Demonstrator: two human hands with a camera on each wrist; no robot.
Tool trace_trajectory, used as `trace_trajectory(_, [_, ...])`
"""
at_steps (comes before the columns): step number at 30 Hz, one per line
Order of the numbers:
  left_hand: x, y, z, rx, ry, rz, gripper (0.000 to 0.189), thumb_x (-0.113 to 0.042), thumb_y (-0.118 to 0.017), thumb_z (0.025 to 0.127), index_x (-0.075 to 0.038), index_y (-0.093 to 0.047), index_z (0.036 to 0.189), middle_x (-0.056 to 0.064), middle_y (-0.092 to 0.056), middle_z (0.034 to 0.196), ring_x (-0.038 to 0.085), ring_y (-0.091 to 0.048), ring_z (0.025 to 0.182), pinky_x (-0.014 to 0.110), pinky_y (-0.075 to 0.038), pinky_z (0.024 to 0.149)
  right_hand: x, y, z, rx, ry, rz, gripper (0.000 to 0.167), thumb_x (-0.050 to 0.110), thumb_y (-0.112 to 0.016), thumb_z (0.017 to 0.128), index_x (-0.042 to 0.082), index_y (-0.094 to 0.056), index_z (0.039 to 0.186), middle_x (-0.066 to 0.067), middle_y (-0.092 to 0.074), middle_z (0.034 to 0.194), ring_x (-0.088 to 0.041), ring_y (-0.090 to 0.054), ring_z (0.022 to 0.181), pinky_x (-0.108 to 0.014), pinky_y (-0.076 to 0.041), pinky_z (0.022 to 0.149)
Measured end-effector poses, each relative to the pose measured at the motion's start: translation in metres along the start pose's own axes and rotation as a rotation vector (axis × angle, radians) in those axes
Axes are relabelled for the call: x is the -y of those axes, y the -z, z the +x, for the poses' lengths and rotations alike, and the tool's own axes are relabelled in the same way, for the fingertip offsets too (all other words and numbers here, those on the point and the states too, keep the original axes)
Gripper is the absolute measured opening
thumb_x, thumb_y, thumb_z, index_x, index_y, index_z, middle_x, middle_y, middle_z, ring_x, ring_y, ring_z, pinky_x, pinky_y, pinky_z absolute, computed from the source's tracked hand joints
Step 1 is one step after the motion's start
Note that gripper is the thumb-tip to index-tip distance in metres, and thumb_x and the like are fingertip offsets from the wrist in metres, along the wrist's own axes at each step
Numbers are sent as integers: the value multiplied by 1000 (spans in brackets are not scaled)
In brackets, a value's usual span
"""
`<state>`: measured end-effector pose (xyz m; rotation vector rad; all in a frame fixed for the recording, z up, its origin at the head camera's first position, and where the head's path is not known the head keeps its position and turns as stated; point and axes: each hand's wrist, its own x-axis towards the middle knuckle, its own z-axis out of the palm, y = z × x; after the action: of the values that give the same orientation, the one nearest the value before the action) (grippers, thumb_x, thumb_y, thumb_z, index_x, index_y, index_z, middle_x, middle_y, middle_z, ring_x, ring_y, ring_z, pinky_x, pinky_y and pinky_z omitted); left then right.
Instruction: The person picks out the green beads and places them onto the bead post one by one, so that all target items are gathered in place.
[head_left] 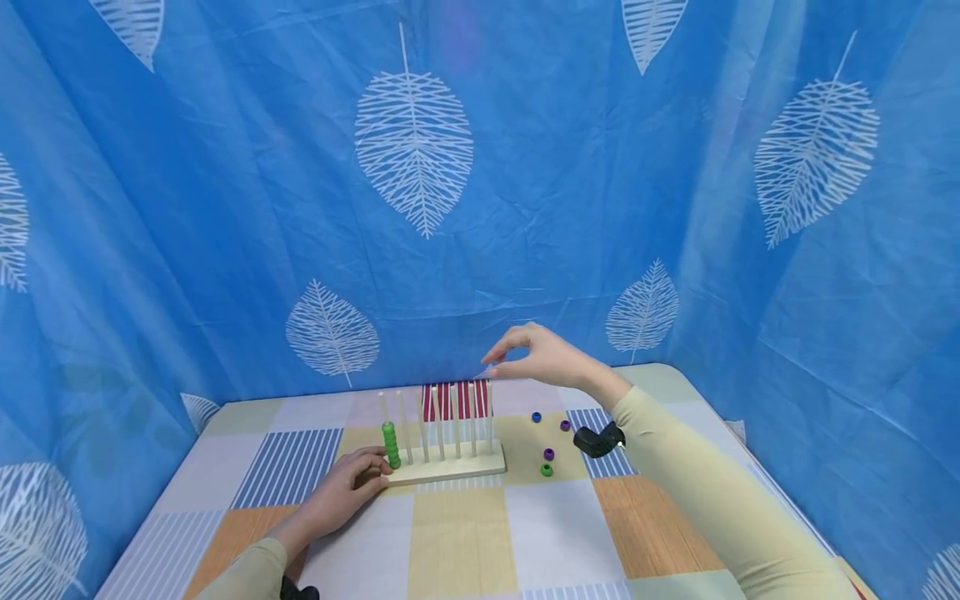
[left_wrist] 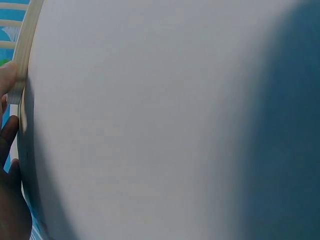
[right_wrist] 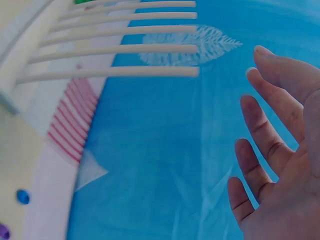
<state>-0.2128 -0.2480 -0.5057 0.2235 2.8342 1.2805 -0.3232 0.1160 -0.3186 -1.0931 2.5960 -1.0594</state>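
Observation:
A wooden peg rack (head_left: 450, 472) with several upright pegs stands on the table. Green beads (head_left: 391, 447) are stacked on its leftmost peg; the other pegs are bare. My left hand (head_left: 341, 496) holds the left end of the base, its thumb along the front and its fingers by the green stack. The left wrist view catches only the rack's edge (left_wrist: 24, 50) and part of that hand. Raised above the rack's right end is my right hand (head_left: 546, 358), with relaxed fingers and nothing between them. In the right wrist view its fingertips are apart from the pegs (right_wrist: 120, 49).
Right of the rack lie loose beads: a blue bead (head_left: 536, 417), a purple bead (head_left: 566, 426), another purple bead (head_left: 549, 455) and a green bead (head_left: 547, 470). A patchwork cloth (head_left: 461, 542) covers the table. Blue leaf-print curtains (head_left: 525, 183) hang behind and at both sides.

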Motion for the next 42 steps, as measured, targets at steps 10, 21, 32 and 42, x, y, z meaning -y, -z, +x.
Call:
trace_trajectory(10, [0, -2, 1, -8, 47, 15, 7, -29, -74, 96, -25, -69, 98, 8, -55, 146, 37, -45, 137, 62, -32, 115, -37, -23, -46, -10, -125, -9, 19, 44, -75, 92, 35, -77, 109, 12, -65, 116, -27, -45, 130, -60, -43, 102])
trace_trajectory(21, [1, -2, 0, -9, 26, 15, 6, -25, -73, 96, -26, -68, 98, 7, -56, 145, 37, -46, 137, 62, -32, 114, -60, -48, -67, -54, -130, 19, 16, 37, -79, 90, 30, -78, 105, 11, -67, 108, -22, -55, 114, -53, -48, 97])
trace_trajectory(32, [0, -2, 0, -8, 24, 5, 8, -29, -73, 97, -22, -70, 100, 10, -55, 146, 39, -44, 138, 63, -32, 114, -79, -82, -89, -139, -120, 3, 21, 26, -80, 90, 16, -79, 109, 4, -70, 103, -23, -59, 105, -51, -50, 90])
trace_trajectory(42, [1, -3, 0, -13, 14, 12, 6, -28, -72, 98, -24, -69, 101, 9, -55, 146, 39, -44, 138, 62, -31, 115, -91, -106, -103, -213, -186, -65, 20, 21, -85, 84, 17, -80, 103, 7, -68, 91, -24, -59, 94, -40, -45, 81])
